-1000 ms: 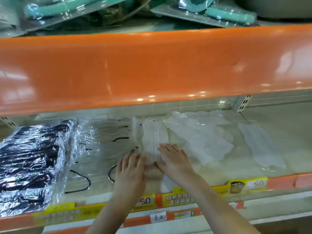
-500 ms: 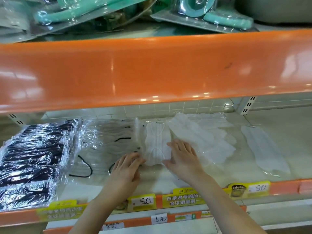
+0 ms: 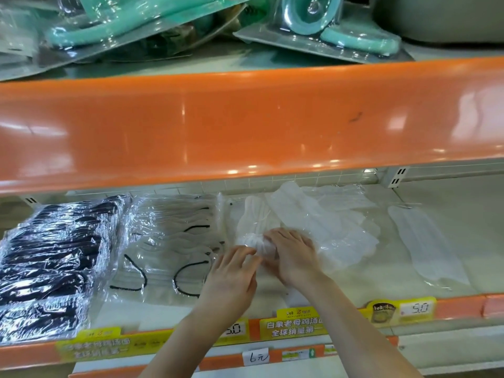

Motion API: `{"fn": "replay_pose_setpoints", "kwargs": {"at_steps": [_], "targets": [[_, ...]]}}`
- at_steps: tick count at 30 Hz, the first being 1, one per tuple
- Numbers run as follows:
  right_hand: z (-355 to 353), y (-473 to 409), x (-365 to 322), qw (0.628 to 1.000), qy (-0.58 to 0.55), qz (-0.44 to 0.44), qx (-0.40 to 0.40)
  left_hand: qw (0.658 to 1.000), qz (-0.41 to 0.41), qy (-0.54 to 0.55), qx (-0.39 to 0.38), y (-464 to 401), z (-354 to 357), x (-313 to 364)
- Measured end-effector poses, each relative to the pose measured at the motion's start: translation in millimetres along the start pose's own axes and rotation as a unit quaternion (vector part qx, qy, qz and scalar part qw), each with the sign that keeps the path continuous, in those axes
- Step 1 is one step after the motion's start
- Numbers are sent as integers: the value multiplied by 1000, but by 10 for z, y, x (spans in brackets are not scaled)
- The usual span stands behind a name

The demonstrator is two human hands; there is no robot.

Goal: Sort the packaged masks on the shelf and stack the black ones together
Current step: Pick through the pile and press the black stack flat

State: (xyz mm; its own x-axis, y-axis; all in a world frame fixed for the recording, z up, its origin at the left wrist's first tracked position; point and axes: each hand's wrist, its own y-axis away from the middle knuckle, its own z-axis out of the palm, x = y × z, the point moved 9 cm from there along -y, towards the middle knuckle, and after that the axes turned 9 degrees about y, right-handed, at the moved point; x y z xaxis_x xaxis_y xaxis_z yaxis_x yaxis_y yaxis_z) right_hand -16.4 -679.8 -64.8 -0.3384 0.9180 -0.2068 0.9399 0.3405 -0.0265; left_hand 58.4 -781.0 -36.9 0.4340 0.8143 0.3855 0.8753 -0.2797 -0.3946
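Note:
A stack of black packaged masks [image 3: 51, 257] lies at the left of the lower shelf. Beside it sits a pile of clear packs holding white masks with black ear loops [image 3: 169, 241]. In the middle lies a white packaged mask [image 3: 255, 222]. My left hand [image 3: 231, 276] and my right hand [image 3: 291, 255] meet at its near end, and their fingers pinch the plastic there. A heap of white packaged masks [image 3: 332, 230] spreads to the right of my hands. A single white mask pack [image 3: 428, 249] lies further right.
The orange front of the upper shelf [image 3: 245, 124] overhangs the masks closely. Teal packaged goods [image 3: 313, 25] lie on top of it. Yellow price tags [image 3: 401, 309] line the lower shelf's orange front rail. Bare shelf board shows at the far right [image 3: 474, 227].
Both hands have drawn together at the near end of the middle white pack and now pinch it. The camera has tilted up slightly.

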Motion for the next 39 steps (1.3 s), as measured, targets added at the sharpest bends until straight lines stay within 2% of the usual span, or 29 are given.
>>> {"fn": "replay_pose_setpoints", "kwargs": {"at_steps": [6, 11, 13, 15, 17, 18, 22, 25, 28, 30, 32, 34, 37, 39], "targets": [[-77, 103, 308, 999, -21, 40, 10, 997, -32, 17, -70, -73, 258, 127], [-145, 142, 605, 995, -57, 84, 16, 981, -146, -43, -119, -182, 438, 13], [-180, 156, 708, 993, -50, 105, 22, 969, -197, -28, -145, -212, 506, -11], [-244, 205, 786, 990, -17, 124, 61, 962, -226, -17, -151, -221, 562, -20], [-359, 289, 822, 981, 7, 137, 133, 968, -233, 38, -89, -270, 493, 18], [-370, 312, 843, 980, 5, 148, 136, 967, -237, 77, -51, -302, 464, 20], [-137, 293, 897, 987, 19, 160, -12, 934, -310, 176, 10, -331, 429, -79], [-93, 298, 836, 988, 25, 146, -42, 917, -345, 197, 46, -344, 407, -79], [-7, 296, 750, 988, 52, 135, -60, 873, -412, 249, 74, -304, 431, -143], [14, 276, 713, 989, 57, 124, -58, 833, -453, 296, 114, -281, 427, -229], [24, 265, 686, 990, 57, 115, -53, 788, -480, 358, 145, -258, 436, -287], [1, 269, 660, 992, 52, 106, -38, 762, -494, 393, 145, -265, 476, -301], [-38, 293, 625, 995, 40, 89, -15, 780, -485, 379, 112, -314, 489, -293], [-81, 319, 620, 996, 39, 84, 4, 813, -465, 342, 78, -357, 513, -308]]}}
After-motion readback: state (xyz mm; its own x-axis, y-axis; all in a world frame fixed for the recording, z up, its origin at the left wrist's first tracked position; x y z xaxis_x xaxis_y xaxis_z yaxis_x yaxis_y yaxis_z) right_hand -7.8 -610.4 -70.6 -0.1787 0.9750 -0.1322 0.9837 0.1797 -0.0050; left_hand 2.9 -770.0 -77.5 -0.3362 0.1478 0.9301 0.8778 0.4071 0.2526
